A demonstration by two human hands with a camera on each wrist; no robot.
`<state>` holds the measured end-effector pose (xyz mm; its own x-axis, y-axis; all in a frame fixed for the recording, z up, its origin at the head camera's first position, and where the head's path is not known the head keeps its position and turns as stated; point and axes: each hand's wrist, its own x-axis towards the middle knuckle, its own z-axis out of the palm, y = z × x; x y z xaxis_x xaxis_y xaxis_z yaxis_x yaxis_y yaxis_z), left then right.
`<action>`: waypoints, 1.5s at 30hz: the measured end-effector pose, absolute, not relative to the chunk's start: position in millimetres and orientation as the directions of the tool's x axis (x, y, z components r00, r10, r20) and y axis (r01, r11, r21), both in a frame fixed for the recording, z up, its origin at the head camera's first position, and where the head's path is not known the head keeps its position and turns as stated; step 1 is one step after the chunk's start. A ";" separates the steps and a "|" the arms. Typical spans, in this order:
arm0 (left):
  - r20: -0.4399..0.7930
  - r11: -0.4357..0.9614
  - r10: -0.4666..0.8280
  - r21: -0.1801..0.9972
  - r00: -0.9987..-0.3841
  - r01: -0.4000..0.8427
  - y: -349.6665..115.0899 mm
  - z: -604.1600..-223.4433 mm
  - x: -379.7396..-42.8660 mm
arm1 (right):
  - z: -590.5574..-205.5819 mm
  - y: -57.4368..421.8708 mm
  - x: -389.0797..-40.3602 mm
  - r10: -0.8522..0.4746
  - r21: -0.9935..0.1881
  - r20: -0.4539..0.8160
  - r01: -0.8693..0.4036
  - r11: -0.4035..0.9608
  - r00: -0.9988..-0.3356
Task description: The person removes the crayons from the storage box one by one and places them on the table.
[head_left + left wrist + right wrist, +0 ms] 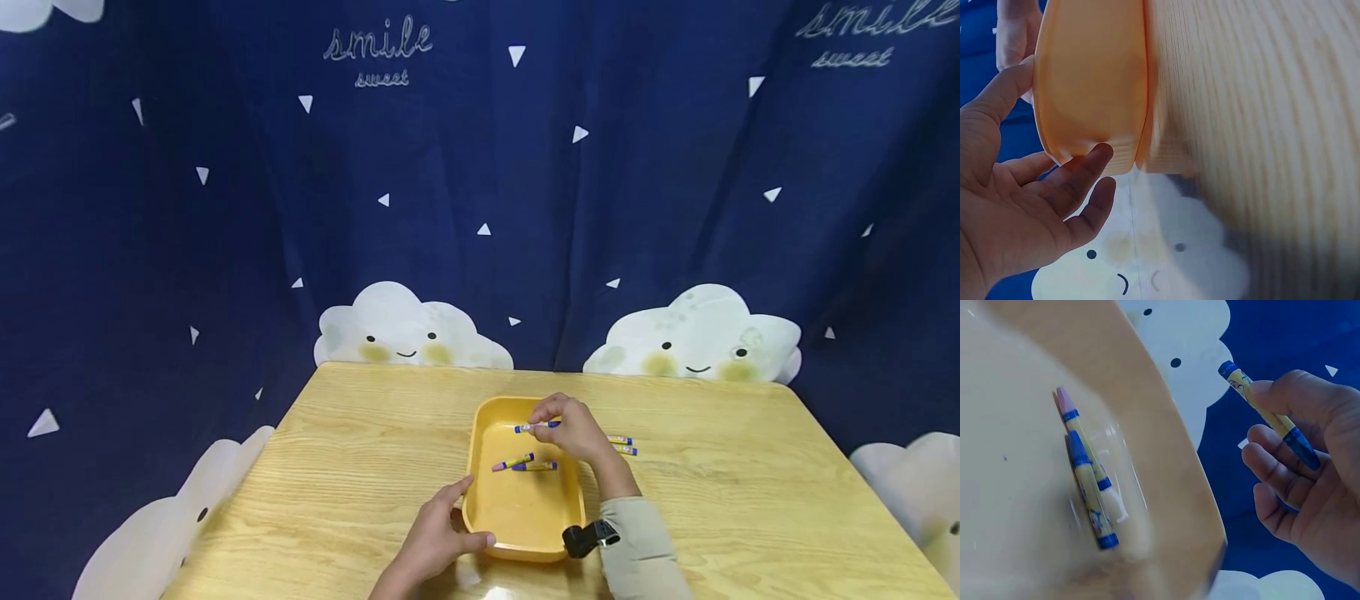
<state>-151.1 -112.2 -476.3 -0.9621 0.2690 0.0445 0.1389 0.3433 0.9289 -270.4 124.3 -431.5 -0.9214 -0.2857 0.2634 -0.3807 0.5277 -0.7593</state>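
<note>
My right hand [572,429] pinches a blue crayon [1272,419] with a yellow wrapper between thumb and fingers, above the far part of a yellow plastic tray [525,525]. Inside the tray lie a pink crayon [1067,403] and a second blue crayon [1091,500], side by side and touching or nearly so. At the tray's near left corner my left hand [435,533] grips the rim. In the left wrist view, the left hand [1029,194] has its thumb at the rim and its fingers against the outer wall.
Two more yellow-wrapped crayons [624,445] lie on the wooden table [360,433] just right of the tray, partly hidden by the right hand. A dark blue curtain [450,167] with clouds hangs behind the table. A black device [588,537] sits on the right wrist.
</note>
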 end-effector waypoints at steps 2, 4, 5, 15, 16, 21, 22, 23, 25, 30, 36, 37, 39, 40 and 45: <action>0.042 0.350 0.270 0.926 -0.962 0.139 -112.7 -476.4 -150.6 | -431.4 128.6 -270.0 -0.296 -0.750 0.281 -0.401 0.525 -0.913; 0.037 0.362 0.269 0.922 -0.962 0.137 -112.8 -476.7 -150.3 | -431.9 133.7 -269.4 -0.297 -0.748 0.288 -0.408 0.524 -0.910; 0.034 0.372 0.266 0.918 -0.963 0.135 -112.7 -476.8 -150.1 | -432.6 136.4 -269.1 -0.294 -0.746 0.289 -0.407 0.526 -0.911; 0.022 0.366 0.251 0.924 -0.968 0.115 -113.9 -478.1 -150.5 | -439.5 163.0 -267.9 -0.232 -0.765 0.282 -0.364 0.531 -0.931; 0.021 0.368 0.248 0.923 -0.968 0.114 -114.2 -478.1 -150.5 | -439.9 165.0 -267.6 -0.230 -0.764 0.281 -0.362 0.534 -0.932; 0.018 0.378 0.247 0.919 -0.969 0.113 -115.3 -476.6 -150.7 | -442.4 176.1 -265.0 -0.204 -0.774 0.263 -0.333 0.539 -0.943; 0.017 0.377 0.247 0.919 -0.969 0.112 -115.3 -476.4 -150.8 | -443.2 178.7 -264.6 -0.198 -0.774 0.260 -0.327 0.542 -0.945; 0.018 0.375 0.248 0.920 -0.969 0.113 -115.3 -475.9 -150.8 | -444.1 181.3 -264.4 -0.191 -0.776 0.258 -0.321 0.543 -0.947; 0.022 0.367 0.251 0.923 -0.968 0.116 -115.4 -475.0 -150.8 | -446.6 186.8 -264.5 -0.177 -0.776 0.259 -0.314 0.547 -0.950; 0.025 0.346 0.257 0.931 -0.966 0.116 -115.8 -473.7 -151.0 | -454.3 200.3 -263.3 -0.161 -0.775 0.278 -0.320 0.545 -0.947; 0.024 0.349 0.256 0.930 -0.966 0.115 -115.8 -474.0 -151.1 | -465.5 213.7 -259.4 -0.121 -0.800 0.242 -0.269 0.536 -0.963; 0.025 0.350 0.257 0.929 -0.966 0.117 -115.7 -474.1 -151.1 | -467.2 216.0 -258.5 -0.116 -0.802 0.235 -0.260 0.537 -0.965; 0.027 0.359 0.259 0.925 -0.965 0.123 -115.1 -474.6 -151.2 | -471.2 220.5 -257.0 -0.089 -0.811 0.216 -0.229 0.538 -0.972; 0.027 0.363 0.260 0.924 -0.965 0.124 -114.8 -474.9 -151.2 | -473.0 222.9 -256.3 -0.076 -0.813 0.208 -0.216 0.540 -0.975; 0.029 0.385 0.263 0.914 -0.964 0.132 -112.7 -476.2 -151.4 | -481.3 234.6 -254.0 -0.052 -0.812 0.175 -0.174 0.557 -0.983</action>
<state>-151.4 -112.7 -476.2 -0.9643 0.2631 0.0288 0.1322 0.3847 0.9135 -254.0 234.6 -481.3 -0.9831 -0.0524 0.1752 -0.1744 0.5568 -0.8121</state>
